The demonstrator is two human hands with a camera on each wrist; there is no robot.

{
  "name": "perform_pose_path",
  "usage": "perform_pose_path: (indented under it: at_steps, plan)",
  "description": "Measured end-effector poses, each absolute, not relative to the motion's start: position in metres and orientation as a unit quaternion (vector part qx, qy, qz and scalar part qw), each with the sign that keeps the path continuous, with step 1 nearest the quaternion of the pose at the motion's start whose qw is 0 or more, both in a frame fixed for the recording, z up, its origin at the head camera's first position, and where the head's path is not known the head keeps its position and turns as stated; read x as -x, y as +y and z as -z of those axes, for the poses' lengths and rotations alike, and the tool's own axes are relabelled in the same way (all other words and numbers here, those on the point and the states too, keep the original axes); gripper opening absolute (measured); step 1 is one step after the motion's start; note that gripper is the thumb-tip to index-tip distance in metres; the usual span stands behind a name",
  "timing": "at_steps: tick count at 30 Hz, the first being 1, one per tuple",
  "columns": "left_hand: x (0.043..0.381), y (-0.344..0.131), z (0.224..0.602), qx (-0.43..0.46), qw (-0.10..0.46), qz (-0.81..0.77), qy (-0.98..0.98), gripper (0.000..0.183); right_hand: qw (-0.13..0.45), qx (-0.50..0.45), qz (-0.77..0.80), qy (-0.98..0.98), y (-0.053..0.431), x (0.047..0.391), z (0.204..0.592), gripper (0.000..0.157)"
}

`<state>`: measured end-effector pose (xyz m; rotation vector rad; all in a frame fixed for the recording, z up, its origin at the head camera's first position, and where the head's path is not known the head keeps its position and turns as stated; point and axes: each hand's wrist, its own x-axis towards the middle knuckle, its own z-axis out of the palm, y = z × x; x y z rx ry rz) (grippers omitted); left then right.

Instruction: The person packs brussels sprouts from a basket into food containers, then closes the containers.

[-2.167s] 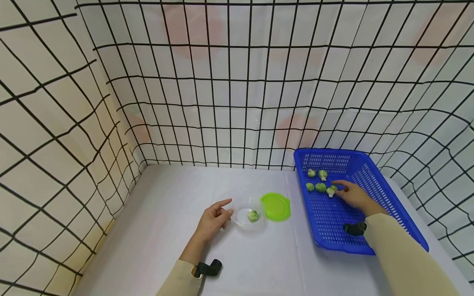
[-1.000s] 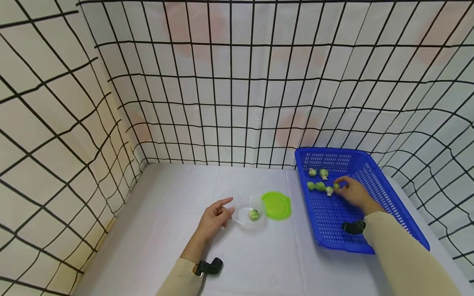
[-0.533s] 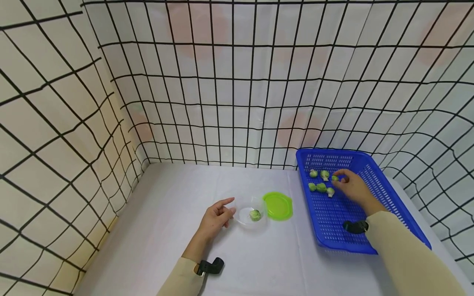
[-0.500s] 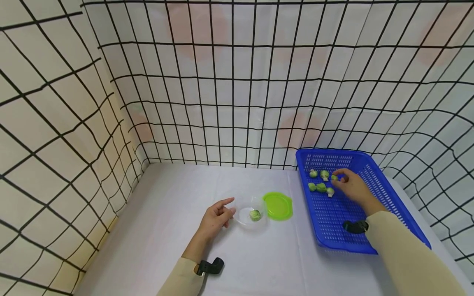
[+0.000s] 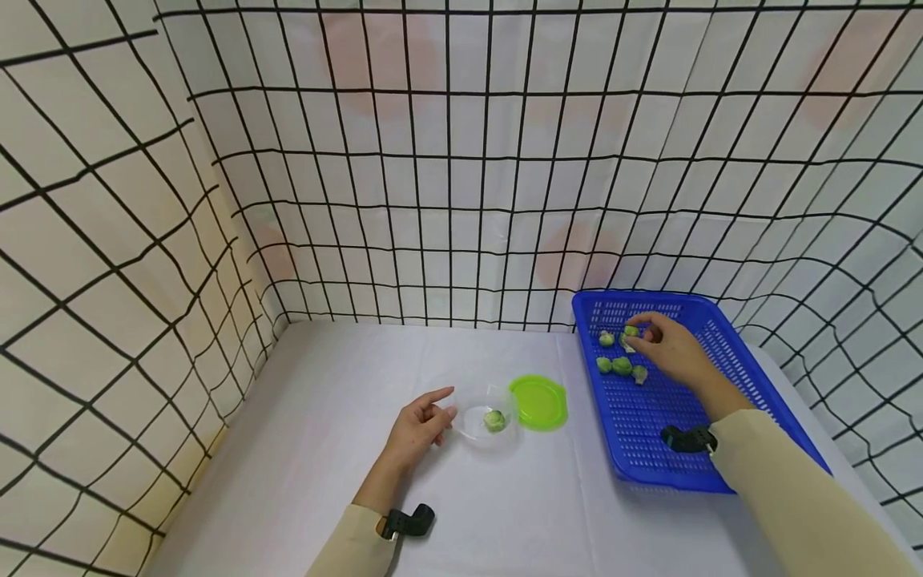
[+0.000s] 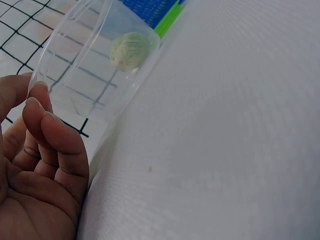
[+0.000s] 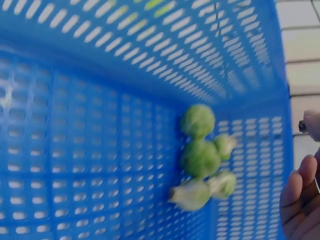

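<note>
In the head view my right hand [image 5: 671,349] is over the back left of the blue basket [image 5: 671,481], pinching a Brussels sprout [image 5: 631,330] between thumb and index finger. At the right edge of the right wrist view, only part of this hand [image 7: 302,197] shows. Several more sprouts [image 7: 200,158] lie together on the basket floor. My left hand [image 5: 418,425] is at the left side of a clear plastic container [image 5: 472,437]. Its fingertips [image 6: 37,92] pinch the container's rim. One sprout [image 6: 130,51] sits inside the container.
A bright green lid [image 5: 539,403] lies flat just right of the container, between it and the basket. Black wire grid [image 5: 447,204] stands behind and on both sides of the white-covered table [image 5: 346,369].
My right hand has moved back and left within the basket, carrying the pinched sprout from the near row to above the back row. The left hand has stayed at the container.
</note>
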<state>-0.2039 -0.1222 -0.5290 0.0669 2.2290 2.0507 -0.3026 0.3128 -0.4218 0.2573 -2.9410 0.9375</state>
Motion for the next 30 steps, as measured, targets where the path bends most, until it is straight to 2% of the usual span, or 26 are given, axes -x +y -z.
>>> perform_pose_path:
  at_steps: [17, 30]
  plan:
    - [0.203, -0.122, 0.528, -0.023, 0.057, -0.680, 0.731, 0.049, 0.010, -0.141, -0.325, -0.935, 0.256, 0.278, 0.378, 0.035]
    - [0.204, -0.123, 0.531, -0.027, 0.054, -0.678, 0.733, 0.049, -0.019, -0.181, -0.356, -0.917, 0.216, 0.268, 0.381, 0.026]
